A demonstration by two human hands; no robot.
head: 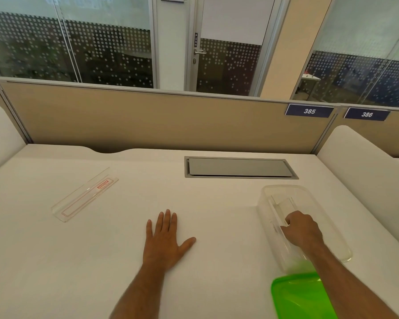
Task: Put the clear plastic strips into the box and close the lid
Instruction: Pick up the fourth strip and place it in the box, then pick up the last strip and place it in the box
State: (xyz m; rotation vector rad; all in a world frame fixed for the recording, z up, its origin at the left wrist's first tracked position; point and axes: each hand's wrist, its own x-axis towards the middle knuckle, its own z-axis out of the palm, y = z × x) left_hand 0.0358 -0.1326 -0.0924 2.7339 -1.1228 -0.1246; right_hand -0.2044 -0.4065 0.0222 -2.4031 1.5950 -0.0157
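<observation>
A clear plastic box (266, 192) stands open on the white desk at the right. My right hand (303, 229) reaches down into it, fingers closed on a clear plastic strip (282, 204) that lies lengthwise inside. The box's green lid (300, 295) lies flat on the desk just in front of the box, partly under my right forearm. Another clear plastic strip (85, 195) with red print lies on the desk at the far left, at an angle. My left hand (166, 238) rests flat on the desk in the middle, fingers spread, holding nothing.
A grey cable hatch (240, 168) is set into the desk behind the box. A beige partition (148, 120) runs along the desk's back edge, and white side panels (364, 162) rise at both ends.
</observation>
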